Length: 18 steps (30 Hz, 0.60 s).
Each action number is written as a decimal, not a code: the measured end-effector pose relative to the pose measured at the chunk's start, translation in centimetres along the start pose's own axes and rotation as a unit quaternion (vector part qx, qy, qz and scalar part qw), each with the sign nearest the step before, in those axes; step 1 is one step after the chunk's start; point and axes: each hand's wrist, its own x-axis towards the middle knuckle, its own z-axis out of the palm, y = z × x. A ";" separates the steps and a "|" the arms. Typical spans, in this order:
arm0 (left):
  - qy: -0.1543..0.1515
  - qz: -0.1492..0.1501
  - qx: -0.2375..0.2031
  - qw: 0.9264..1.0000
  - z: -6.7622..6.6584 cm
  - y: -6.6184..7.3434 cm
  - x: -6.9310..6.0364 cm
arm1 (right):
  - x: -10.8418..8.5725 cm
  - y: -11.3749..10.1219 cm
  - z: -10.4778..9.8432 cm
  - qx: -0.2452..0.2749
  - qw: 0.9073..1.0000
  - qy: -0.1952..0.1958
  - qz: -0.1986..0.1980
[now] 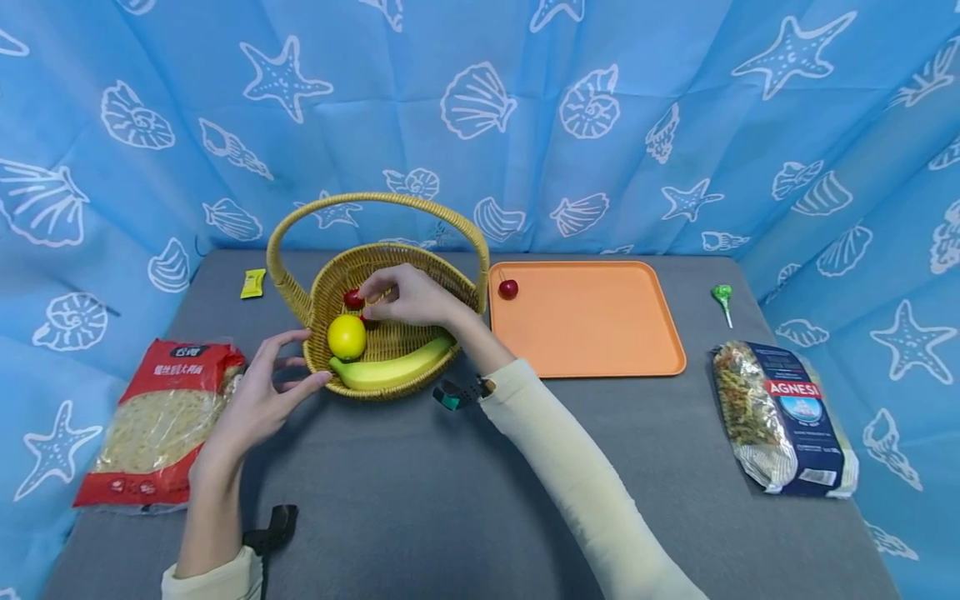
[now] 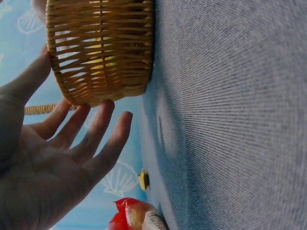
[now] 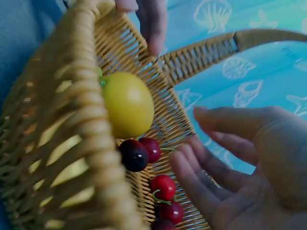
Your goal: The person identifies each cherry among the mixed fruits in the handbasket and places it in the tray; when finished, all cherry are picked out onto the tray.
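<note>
A wicker basket [image 1: 431, 258] holds a yellow lemon [image 1: 347, 337], a banana [image 1: 393, 367] and several cherries [image 3: 163, 187]. My right hand [image 1: 408, 296] reaches inside it, above the cherries. In the right wrist view, its thumb stands apart from the slightly bent fingers [image 3: 189, 165], and nothing shows between them. One cherry's stem points toward those fingertips. At the basket's left end, my left hand [image 1: 262, 392] touches the wicker with thumb and fingertips spread. The left wrist view shows its fingers [image 2: 103, 122] extended against the outside, palm away from the basket.
Right of the basket lies an orange tray [image 1: 592, 321] bearing one cherry [image 1: 508, 289]. A green lollipop [image 1: 722, 294] and an Agnesi pasta bag [image 1: 783, 421] are farther right. At left are a yellow wrapped candy [image 1: 253, 283] and a red pasta bag [image 1: 161, 425]. Blue curtains [image 1: 525, 167] surround the table.
</note>
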 end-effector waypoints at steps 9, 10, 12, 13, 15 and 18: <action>0.004 0.009 0.010 1.000 0.0 0.0 0.1 | 2.3 0.1 0.7 -0.016 0.994 -0.056 0.095; 0.004 0.009 0.009 1.000 0.0 0.0 0.1 | 2.3 0.1 0.9 -0.016 0.993 -0.059 0.104; 0.003 0.007 0.009 1.000 0.0 0.1 0.1 | 2.4 0.2 1.1 -0.017 0.991 -0.064 0.118; 0.003 0.006 0.009 1.000 0.0 0.1 0.0 | 2.4 0.2 1.2 -0.019 0.990 -0.063 0.123; 0.003 0.004 0.010 1.000 0.0 0.2 0.0 | 2.4 0.2 1.5 -0.025 0.990 -0.060 0.127; 0.003 0.001 0.015 1.000 0.0 0.3 -0.1 | 2.4 0.3 1.9 -0.037 0.990 -0.048 0.127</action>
